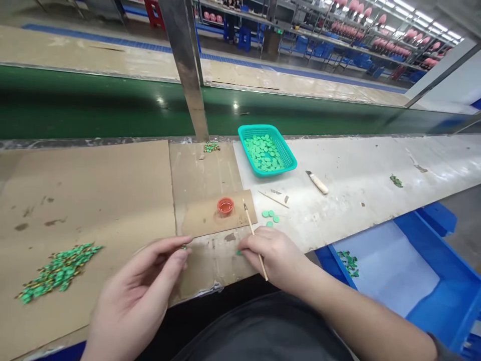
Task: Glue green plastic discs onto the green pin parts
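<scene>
My left hand (143, 286) pinches a tiny green piece (184, 246) between thumb and forefinger; most of it is hidden. In my right hand (272, 250) lies a thin wooden paintbrush (248, 216), its dark bristle end pointing away from me. A small green disc (239, 252) shows at the right fingertips. Beyond the hands, a small red cup (225, 206) of liquid stands on a cardboard piece (199, 216). Several loose green discs (271, 214) lie just past my right hand. To the left is a pile of small green and gold-brown pieces (60, 271).
A teal basket (289, 159) of green discs stands at the back. A white-handled knife (317, 183) and a thin stick (273, 199) lie to the right. Below the table edge, a blue bin (443, 301) holds green pieces on white paper. A metal post (190, 75) rises behind.
</scene>
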